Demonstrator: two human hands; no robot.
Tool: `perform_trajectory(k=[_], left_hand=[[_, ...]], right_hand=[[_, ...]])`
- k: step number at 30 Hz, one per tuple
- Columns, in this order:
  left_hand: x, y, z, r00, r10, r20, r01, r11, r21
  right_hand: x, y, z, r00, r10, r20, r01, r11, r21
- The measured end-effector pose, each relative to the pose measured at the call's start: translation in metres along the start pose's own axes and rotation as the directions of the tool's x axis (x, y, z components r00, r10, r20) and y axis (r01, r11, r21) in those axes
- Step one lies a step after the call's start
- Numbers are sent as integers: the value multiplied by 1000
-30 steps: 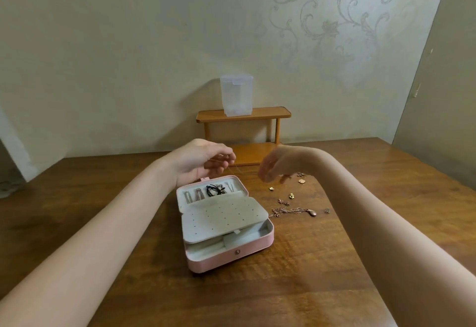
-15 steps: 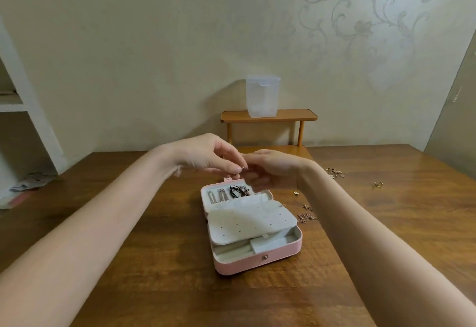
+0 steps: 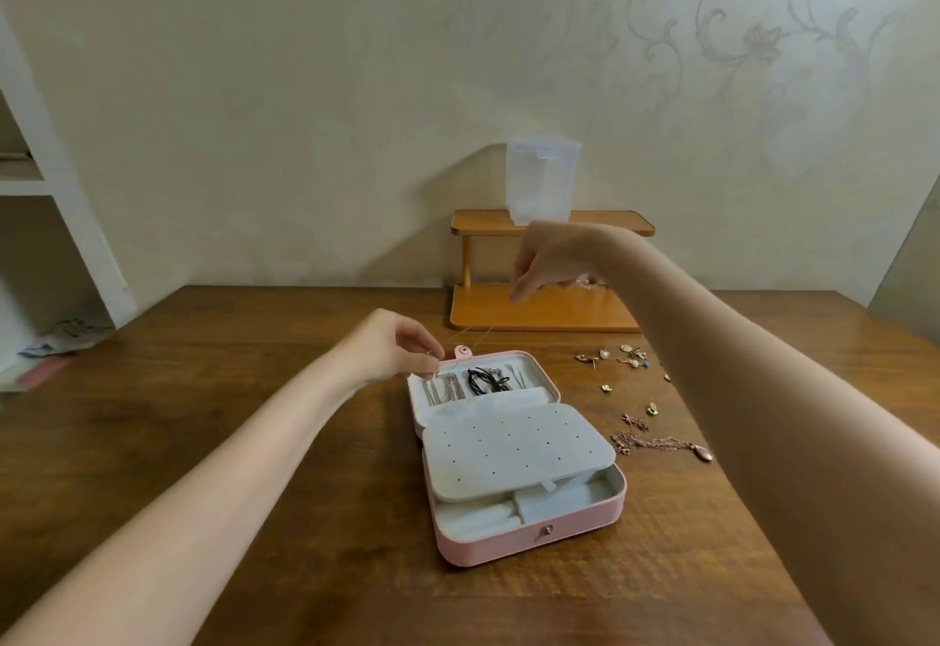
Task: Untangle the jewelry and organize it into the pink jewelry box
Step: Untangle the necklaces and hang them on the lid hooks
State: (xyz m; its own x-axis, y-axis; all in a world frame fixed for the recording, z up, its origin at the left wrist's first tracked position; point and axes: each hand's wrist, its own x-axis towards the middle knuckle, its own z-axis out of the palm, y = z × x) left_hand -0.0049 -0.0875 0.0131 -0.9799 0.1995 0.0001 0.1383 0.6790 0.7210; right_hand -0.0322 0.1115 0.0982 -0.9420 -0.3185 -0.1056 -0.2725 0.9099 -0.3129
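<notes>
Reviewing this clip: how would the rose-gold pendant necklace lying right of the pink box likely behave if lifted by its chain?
The pendant necklace would probably be floppy: its thin chain lies in loose bunches on the table. It looks light, with a small teardrop pendant that would likely dangle and swing. Bunched links near the pink box may snag.

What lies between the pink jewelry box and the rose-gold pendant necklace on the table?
In the head view, only bare wooden table separates the pink jewelry box from the pendant necklace.

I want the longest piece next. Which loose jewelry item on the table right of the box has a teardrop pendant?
The rose-gold chain nearest the pink jewelry box, beside its perforated tray; the others are small separate pieces.
</notes>
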Motion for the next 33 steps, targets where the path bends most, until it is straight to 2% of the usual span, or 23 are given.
perform_trajectory(k=[2,5,8,12,13,15,17,19,22,26,30,33], left_hand=[[3,-8,9,995,-71,-66,63,990,-127],[6,-17,20,997,-43,-71,34,992,-123],[7,-22,22,1000,-7,-26,3,991,-130],[13,-36,21,991,-126,36,131,931,-340],[17,-40,23,983,-184,19,181,933,-310],[22,-45,31,958,-283,-54,275,954,-118],[25,-44,39,954,-283,-100,292,952,94],[26,-44,42,960,-244,-138,260,958,120],[25,-42,40,963,-171,-209,158,985,-73],[18,-31,34,942,-25,-334,-43,980,-195],[13,-20,28,923,92,-373,-176,964,-199],[13,-17,27,912,144,-383,-225,958,-177]], right_hand=[[9,-8,2,992,-71,-101,62,994,-86],[21,-20,8,952,-179,-248,135,973,-186],[27,-28,12,932,-236,-275,179,960,-215],[26,-35,17,906,-291,-307,254,955,-155],[25,-36,18,904,-293,-311,257,954,-154],[24,-33,17,909,-283,-306,245,957,-157],[23,-30,16,916,-267,-301,231,961,-151],[22,-27,15,918,-260,-298,229,964,-136],[19,-26,11,923,-256,-288,239,966,-94],[13,-26,3,926,-251,-282,244,968,-59],[5,-27,-11,922,-240,-304,244,969,-27],[-1,-30,-17,921,-246,-303,252,967,-19]])
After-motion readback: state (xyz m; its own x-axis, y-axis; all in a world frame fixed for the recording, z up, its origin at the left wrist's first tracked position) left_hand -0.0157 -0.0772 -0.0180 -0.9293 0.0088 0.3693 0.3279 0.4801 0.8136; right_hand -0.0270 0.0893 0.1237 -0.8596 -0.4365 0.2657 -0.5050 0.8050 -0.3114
